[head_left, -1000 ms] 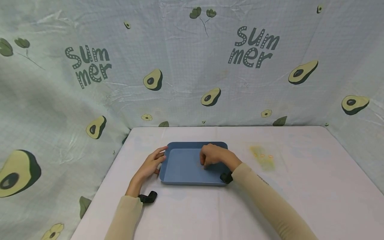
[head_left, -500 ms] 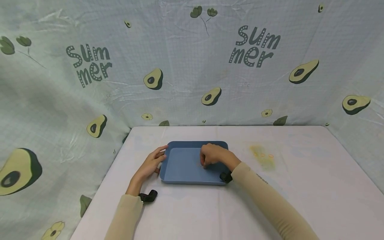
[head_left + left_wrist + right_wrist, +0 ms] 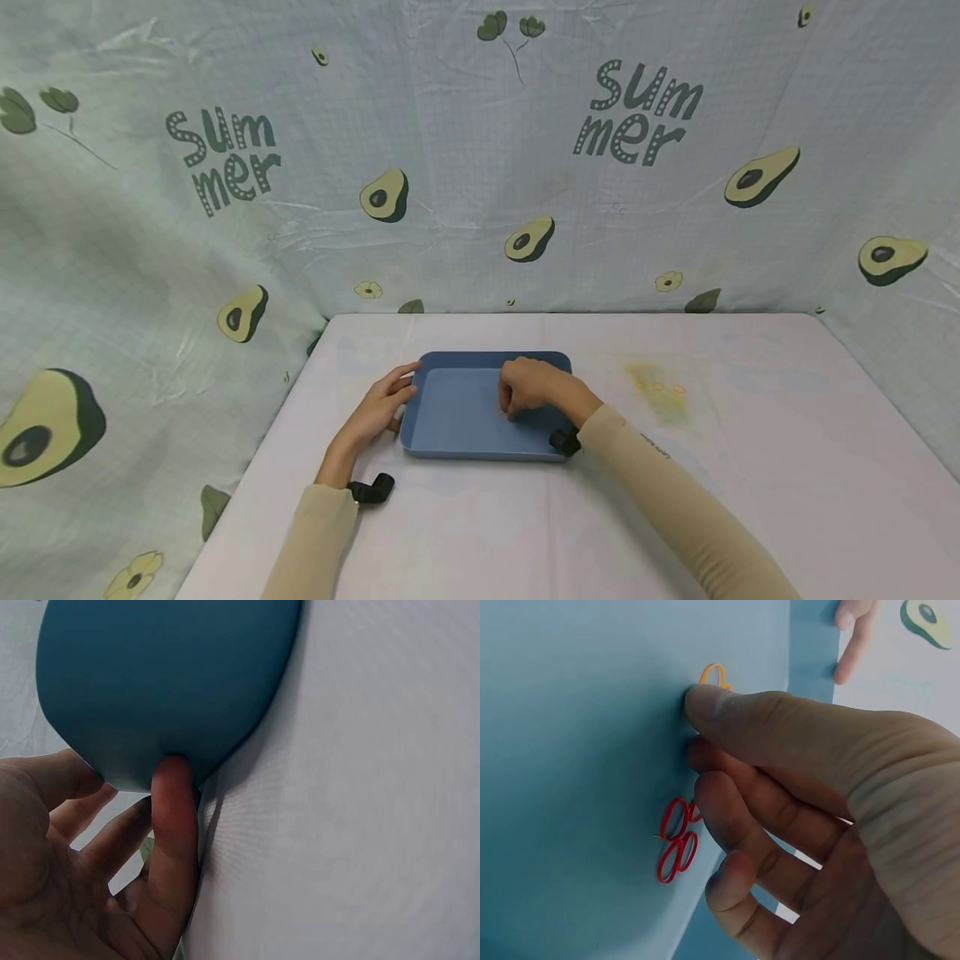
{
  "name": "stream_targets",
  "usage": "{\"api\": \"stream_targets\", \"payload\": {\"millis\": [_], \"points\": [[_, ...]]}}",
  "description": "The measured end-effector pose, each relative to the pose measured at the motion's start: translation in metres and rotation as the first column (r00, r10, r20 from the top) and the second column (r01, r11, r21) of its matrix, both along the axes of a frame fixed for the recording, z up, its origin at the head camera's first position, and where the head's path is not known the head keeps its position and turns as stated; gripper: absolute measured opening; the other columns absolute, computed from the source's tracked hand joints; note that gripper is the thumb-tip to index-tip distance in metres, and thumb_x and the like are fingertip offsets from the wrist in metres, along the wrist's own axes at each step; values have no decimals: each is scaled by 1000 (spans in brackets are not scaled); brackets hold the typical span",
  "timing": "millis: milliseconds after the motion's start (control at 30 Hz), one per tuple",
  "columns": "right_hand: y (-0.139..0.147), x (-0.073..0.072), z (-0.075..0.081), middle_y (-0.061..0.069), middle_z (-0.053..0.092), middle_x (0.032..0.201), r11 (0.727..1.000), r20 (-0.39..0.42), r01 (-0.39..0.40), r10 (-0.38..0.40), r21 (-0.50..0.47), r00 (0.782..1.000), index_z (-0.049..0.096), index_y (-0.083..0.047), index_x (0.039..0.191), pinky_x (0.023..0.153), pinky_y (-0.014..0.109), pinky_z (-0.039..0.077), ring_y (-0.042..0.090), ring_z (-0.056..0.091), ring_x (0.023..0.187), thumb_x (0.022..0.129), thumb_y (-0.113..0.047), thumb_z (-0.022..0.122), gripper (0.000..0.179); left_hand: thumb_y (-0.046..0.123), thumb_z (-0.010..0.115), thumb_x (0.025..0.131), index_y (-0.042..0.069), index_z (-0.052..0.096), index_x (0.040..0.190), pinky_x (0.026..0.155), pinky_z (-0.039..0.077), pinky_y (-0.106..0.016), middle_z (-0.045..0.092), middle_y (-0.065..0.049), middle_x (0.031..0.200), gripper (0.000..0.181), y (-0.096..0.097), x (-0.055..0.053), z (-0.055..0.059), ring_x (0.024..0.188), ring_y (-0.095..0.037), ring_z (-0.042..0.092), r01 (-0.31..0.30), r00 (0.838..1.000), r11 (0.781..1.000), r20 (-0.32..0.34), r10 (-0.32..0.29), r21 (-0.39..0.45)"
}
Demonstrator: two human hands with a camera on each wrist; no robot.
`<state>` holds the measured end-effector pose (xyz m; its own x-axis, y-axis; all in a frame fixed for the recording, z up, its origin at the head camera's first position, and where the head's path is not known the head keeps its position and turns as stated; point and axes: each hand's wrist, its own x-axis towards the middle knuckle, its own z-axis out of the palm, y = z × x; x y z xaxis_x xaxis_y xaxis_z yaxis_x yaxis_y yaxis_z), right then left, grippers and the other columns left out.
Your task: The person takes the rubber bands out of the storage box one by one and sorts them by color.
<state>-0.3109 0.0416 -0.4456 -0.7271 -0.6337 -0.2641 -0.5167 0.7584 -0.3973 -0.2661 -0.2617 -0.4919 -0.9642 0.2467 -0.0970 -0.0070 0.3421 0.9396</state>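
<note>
A blue rectangular tray (image 3: 453, 421) lies on the table in the head view. At its left edge is my left hand (image 3: 375, 412), fingers extended along the rim; in the left wrist view the thumb (image 3: 175, 817) presses against the outer wall. Over the tray's right half my right hand (image 3: 534, 387) reaches down with curled fingers. In the right wrist view its thumb and fingers pinch a small orange looped piece (image 3: 714, 664), largely hidden behind the thumb. Below the fingertips, a small red looped piece (image 3: 678, 838) lies on the tray floor, partly covered by a finger.
The tray rests on a white-covered table (image 3: 480, 533). A faint yellow print (image 3: 657, 393) marks the cloth to the right. Behind and to the left hangs a pale curtain (image 3: 450, 125) with avocado prints. Each wrist carries a black camera (image 3: 372, 489).
Both hands and the tray keep their places. The head view has shifted very slightly, with the scene a few pixels higher now.
</note>
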Motion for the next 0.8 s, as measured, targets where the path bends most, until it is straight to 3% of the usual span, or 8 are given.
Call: {"api": "stream_targets", "payload": {"millis": [800], "points": [[0,1,3,-7,67,74,992,-14,-97,99,81,995,73,-21,73,61,27,44,10,52,64,93,-13,74,22,18,47,110,17,35,162,57,57,-36,36,-28,163,53,0,-1,2,139,-50,49,1,1000,1000,22,-1,6]]}}
